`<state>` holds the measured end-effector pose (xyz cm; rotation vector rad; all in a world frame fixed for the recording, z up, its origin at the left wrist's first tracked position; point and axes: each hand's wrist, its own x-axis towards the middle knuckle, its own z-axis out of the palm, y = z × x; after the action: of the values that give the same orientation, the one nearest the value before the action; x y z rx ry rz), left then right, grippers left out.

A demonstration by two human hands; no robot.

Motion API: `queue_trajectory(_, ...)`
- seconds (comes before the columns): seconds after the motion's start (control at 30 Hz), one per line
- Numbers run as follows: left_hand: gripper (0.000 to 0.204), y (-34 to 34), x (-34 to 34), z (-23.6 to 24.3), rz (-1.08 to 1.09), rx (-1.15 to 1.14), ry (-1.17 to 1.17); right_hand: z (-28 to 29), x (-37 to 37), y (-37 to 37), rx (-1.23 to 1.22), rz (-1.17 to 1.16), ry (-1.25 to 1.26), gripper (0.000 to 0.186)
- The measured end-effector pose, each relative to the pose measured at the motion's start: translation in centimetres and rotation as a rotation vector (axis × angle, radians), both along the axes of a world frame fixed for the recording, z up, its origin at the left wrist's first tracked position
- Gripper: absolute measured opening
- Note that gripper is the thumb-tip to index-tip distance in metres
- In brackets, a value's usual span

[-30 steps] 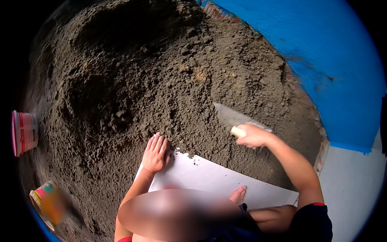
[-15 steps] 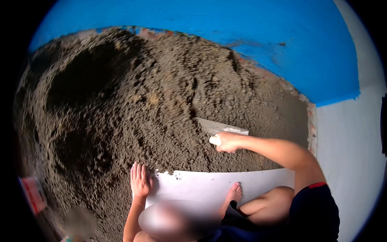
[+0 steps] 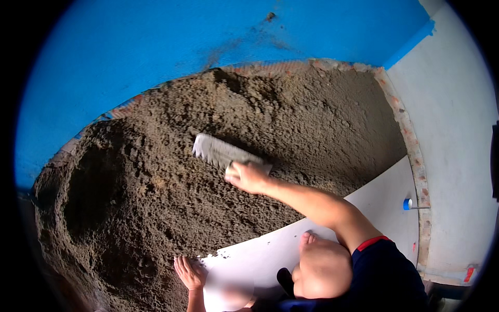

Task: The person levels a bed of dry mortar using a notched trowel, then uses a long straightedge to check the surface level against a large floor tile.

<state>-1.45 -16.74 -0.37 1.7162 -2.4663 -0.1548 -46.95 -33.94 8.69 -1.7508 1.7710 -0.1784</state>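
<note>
My right hand is closed around the pale handle of a flat trowel. Cement crumbs cling along the trowel's left edge, which looks jagged or notched. Its long blade lies tilted over the middle of the rough, damp grey mortar bed; whether it touches the mortar is hard to tell. Lower down, my left hand rests with fingers stretched out at the corner of a large white floor tile, beside the mortar's edge. Some mortar crumbs are scattered along the tile's rim.
A blue wall borders the mortar at the back, with exposed brick along its foot. At right stands a pale wall. A small blue-ended round piece sits near it on the tiled floor. Higher mortar heaps rise at the left.
The view has turned toward the right. My right hand has carried the trowel leftward across the mortar, and the blade is now tilted differently. My left hand stays at the tile's corner.
</note>
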Motion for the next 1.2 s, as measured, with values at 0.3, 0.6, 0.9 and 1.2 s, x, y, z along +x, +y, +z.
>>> queue_trajectory(0.3, 0.055, 0.1, -1.0, -0.3, -0.025, 0.009, -0.083, 1.7, -21.1, -0.8, 0.030, -0.522, 0.165, 0.048)
queue_trajectory(0.6, 0.044, -0.4, -1.5, 1.9, -0.068, -0.119, 0.002, 1.6, -36.4, 6.5, -0.086, -1.121, 0.251, 0.043)
queue_trajectory(0.9, 0.050, -0.1, -0.9, -0.6, -0.016, -0.024, -0.060, -4.9, -41.7, 14.0, -0.205, -1.385, 0.383, 0.052)
queue_trajectory(1.2, 0.055, 0.9, 0.2, -2.2, 0.051, 0.044, -0.102, -3.2, -28.1, -3.8, -0.064, -1.137, 0.063, 0.054)
